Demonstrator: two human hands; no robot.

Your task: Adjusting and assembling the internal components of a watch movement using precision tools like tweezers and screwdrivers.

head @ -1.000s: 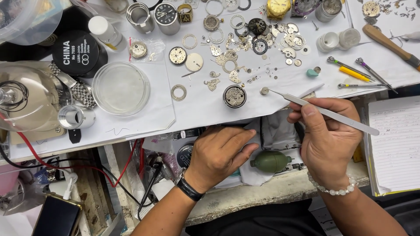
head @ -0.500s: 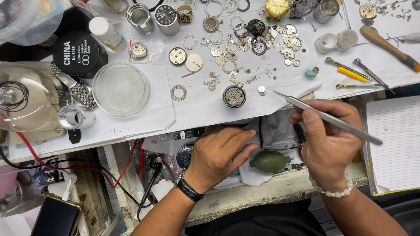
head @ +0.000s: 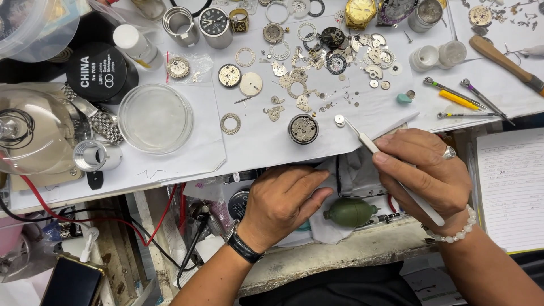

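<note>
Tweezers (head: 391,170) sit pinched in my right hand (head: 430,175), their long axis slanting from my palm up and to the left, the tips touching a small round white part (head: 339,120) on the paper sheet (head: 255,141). That part lies ahead and left of my right fingers, just right of the open watch movement (head: 303,128). My left hand (head: 280,204) rests loosely curled, holding nothing, on the bench edge below the movement, with a green rubber blower (head: 349,211) just to its right. Of my 2 hands, the right is nearer by way of the tool.
</note>
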